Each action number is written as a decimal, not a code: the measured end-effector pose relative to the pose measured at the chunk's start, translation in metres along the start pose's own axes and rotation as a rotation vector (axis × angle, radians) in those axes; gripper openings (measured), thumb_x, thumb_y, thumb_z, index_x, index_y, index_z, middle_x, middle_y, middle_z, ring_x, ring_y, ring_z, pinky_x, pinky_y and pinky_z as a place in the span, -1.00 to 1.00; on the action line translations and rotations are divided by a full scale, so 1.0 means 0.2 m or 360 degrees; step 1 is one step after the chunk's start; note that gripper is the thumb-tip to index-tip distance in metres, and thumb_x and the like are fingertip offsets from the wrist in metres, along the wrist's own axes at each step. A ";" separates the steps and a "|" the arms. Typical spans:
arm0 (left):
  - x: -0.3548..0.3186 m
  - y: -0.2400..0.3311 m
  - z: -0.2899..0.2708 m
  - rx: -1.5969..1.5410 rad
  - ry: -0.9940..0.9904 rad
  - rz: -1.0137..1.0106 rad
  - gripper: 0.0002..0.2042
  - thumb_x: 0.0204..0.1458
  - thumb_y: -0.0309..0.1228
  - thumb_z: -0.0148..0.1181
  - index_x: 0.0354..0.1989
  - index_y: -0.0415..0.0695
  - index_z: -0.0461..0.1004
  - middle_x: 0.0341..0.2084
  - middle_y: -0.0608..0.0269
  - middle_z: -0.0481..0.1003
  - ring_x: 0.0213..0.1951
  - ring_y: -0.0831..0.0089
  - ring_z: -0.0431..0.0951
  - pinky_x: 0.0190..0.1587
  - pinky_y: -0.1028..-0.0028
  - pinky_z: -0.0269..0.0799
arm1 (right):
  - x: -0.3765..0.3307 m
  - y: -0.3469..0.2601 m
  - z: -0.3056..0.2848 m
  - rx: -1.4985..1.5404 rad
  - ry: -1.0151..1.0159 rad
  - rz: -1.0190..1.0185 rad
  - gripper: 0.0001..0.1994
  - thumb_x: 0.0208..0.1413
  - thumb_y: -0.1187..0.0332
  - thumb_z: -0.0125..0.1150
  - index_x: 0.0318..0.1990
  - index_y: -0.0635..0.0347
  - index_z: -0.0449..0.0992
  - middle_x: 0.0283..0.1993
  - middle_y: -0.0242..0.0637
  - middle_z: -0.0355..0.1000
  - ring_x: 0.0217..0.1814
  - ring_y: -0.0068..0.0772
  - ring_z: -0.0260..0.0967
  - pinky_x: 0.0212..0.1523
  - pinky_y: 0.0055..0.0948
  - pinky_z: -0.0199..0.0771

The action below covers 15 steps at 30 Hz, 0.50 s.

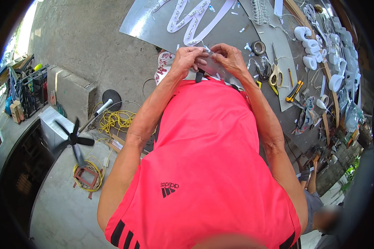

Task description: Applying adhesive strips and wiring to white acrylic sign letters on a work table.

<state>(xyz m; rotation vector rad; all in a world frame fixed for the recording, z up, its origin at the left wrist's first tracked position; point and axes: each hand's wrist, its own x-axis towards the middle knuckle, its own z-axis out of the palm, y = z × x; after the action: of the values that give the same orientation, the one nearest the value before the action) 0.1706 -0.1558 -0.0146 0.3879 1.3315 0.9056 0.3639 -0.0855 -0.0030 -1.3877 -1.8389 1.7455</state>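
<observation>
Pinching a small pale strip [207,56] between them, the left hand [187,58] and right hand [230,58] meet with fingers curled shut, just above the pink shirt [207,157]. Yellow-handled scissors [275,74] and a tape roll [258,47] lie near on the grey sheet [237,29].

Left hand [188,59]: raised ahead of the chest, fingers curled and pinched together.
Right hand [229,58]: beside it, fingertips nearly meeting, also pinched.
Forearms: bare, angling inward.

Small tan cardboard boxes [15,111] stacked at far left edge; white cut-out sign lettering [194,18] on grey sheet [145,23], top centre
</observation>
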 end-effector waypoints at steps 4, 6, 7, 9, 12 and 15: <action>0.01 -0.02 0.06 -0.0201 0.0115 -0.0009 -0.73 0.16 -0.29 0.30 -0.17 -0.28 0.62 -0.37 0.17 0.65 -0.57 0.66 0.55 -0.71 0.68 0.26 | 0.01 0.04 -0.01 0.0118 -0.0085 0.0203 -0.79 0.13 0.43 0.16 -0.13 0.31 0.57 -0.32 -0.23 0.63 -0.35 -0.48 0.58 -0.31 -0.46 0.55; 0.02 -0.02 0.08 -0.0096 0.0215 0.0030 -0.76 0.13 -0.30 0.34 -0.22 -0.27 0.64 -0.42 0.20 0.65 -0.59 0.68 0.53 -0.71 0.68 0.24 | 0.00 0.06 0.01 -0.0084 -0.0062 0.0074 -0.78 0.09 0.39 0.15 -0.16 0.32 0.57 -0.33 -0.17 0.61 -0.32 -0.34 0.59 -0.25 -0.36 0.54; 0.02 -0.02 0.09 -0.0034 0.0255 0.0075 -0.78 0.11 -0.31 0.36 -0.26 -0.26 0.65 -0.45 0.21 0.64 -0.60 0.69 0.52 -0.70 0.68 0.23 | 0.00 0.06 0.02 -0.0087 -0.0070 0.0076 -0.78 0.09 0.39 0.15 -0.16 0.32 0.57 -0.33 -0.17 0.61 -0.32 -0.34 0.59 -0.25 -0.36 0.54; 0.01 -0.02 0.12 0.0024 0.0300 0.0121 -0.80 0.08 -0.33 0.38 -0.31 -0.25 0.66 -0.49 0.23 0.63 -0.60 0.70 0.51 -0.70 0.67 0.23 | 0.00 0.07 0.03 -0.0319 -0.0018 0.0001 -0.74 0.05 0.31 0.26 -0.17 0.31 0.58 -0.35 -0.10 0.59 -0.29 -0.19 0.58 -0.22 -0.29 0.53; 0.00 -0.02 0.13 0.0070 0.0425 0.0192 -0.82 0.07 -0.36 0.37 -0.33 -0.26 0.66 -0.52 0.26 0.62 -0.60 0.68 0.50 -0.66 0.65 0.27 | -0.01 -0.02 0.04 -0.0491 0.0045 -0.0161 -0.73 0.01 0.28 0.35 -0.21 0.29 0.59 -0.34 -0.07 0.59 -0.29 -0.14 0.58 -0.23 -0.26 0.52; 0.01 -0.04 0.13 0.0057 0.0370 0.0218 -0.84 0.08 -0.40 0.35 -0.34 -0.27 0.66 -0.54 0.27 0.61 -0.58 0.65 0.51 -0.57 0.64 0.34 | 0.03 -0.03 0.03 -0.0633 0.0033 -0.0185 -0.70 0.04 0.24 0.42 -0.23 0.31 0.60 -0.34 -0.14 0.59 -0.33 -0.34 0.55 -0.28 -0.35 0.54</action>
<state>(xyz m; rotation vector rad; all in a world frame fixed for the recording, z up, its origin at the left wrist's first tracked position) 0.1967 -0.1527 -0.0152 0.4152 1.5497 1.0668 0.3533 -0.0838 -0.0028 -1.3858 -2.2935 1.3530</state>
